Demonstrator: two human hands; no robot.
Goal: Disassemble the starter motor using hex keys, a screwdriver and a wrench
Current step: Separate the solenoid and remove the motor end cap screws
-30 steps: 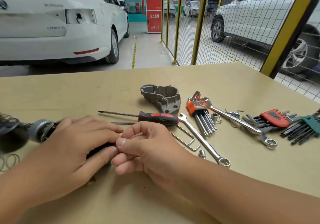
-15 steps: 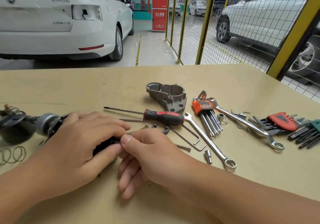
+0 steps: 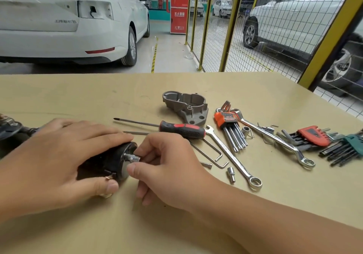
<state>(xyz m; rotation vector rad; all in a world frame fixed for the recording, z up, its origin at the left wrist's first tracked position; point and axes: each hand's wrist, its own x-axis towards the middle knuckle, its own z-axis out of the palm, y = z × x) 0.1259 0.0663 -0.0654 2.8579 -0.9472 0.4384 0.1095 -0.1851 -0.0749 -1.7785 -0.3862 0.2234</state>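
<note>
Starter motor (image 3: 106, 162): a black cylindrical body is laid on its side on the table (image 3: 255, 204), at about 8 o'clock from the table's middle.
Left hand (image 3: 59, 159): the body is gripped from above, fingers curled over it and thumb pressed low at its near end.
Right hand (image 3: 167, 167): a small knurled metal piece (image 3: 134, 157) at the motor's end face is pinched between thumb and forefinger.
Screwdriver (image 3: 180, 129): it is laid at 12 o'clock from the right hand, red-and-black handle to the right, tip to the left.
Grey housing (image 3: 186, 107): it is set beyond the screwdriver.
Wrench (image 3: 233, 157): it is laid at 3 o'clock from the right hand, ring end nearest.
Hex keys (image 3: 230, 128): an orange-held set is placed at 2 o'clock.
</note>
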